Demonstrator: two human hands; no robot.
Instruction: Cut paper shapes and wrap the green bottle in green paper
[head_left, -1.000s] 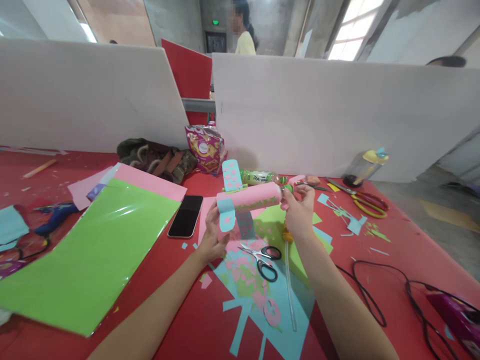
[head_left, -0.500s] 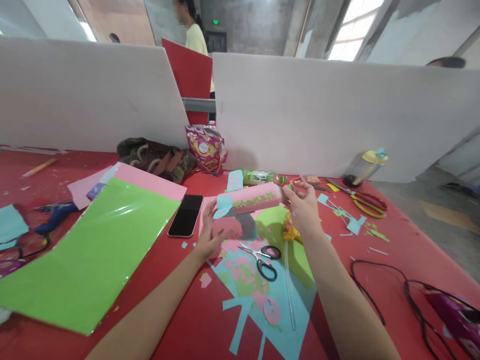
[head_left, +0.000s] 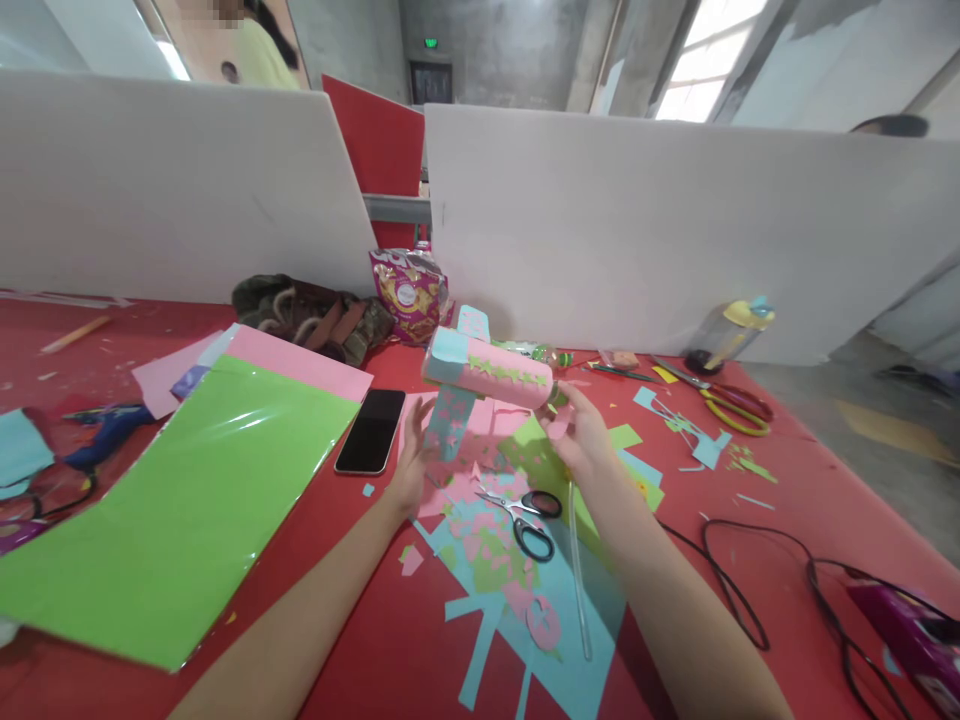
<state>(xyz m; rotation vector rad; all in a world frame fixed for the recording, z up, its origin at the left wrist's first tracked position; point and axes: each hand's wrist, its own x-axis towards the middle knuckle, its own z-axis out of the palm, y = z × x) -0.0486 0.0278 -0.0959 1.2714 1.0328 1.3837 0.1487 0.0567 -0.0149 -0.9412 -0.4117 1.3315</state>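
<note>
A pink paper tube [head_left: 506,385] with a row of green stars and a light blue band at its left end is raised above the table. Light blue strips stick out from it like wings; the nearer strip [head_left: 448,425] has pink spots. My right hand [head_left: 583,432] is closed on the tube's right end, beside a small green piece. Close by the spotted strip is my left hand [head_left: 409,468], fingers apart; whether it touches the strip is unclear. Black-handled scissors [head_left: 534,522] lie below among pink and green paper scraps [head_left: 491,550] on a light blue sheet [head_left: 577,680].
Left are a phone [head_left: 371,432], a green sheet [head_left: 180,500] and a blue glue gun [head_left: 112,435]. A clear glue stick [head_left: 579,590] lies near my right arm. Pliers [head_left: 739,408], a cup [head_left: 735,335] and a black cable [head_left: 739,600] are right. White boards stand behind.
The tube has turned, its blue-banded left end rising and its right end dropping with my right hand, which moved slightly left and down. A person behind the boards has moved left.
</note>
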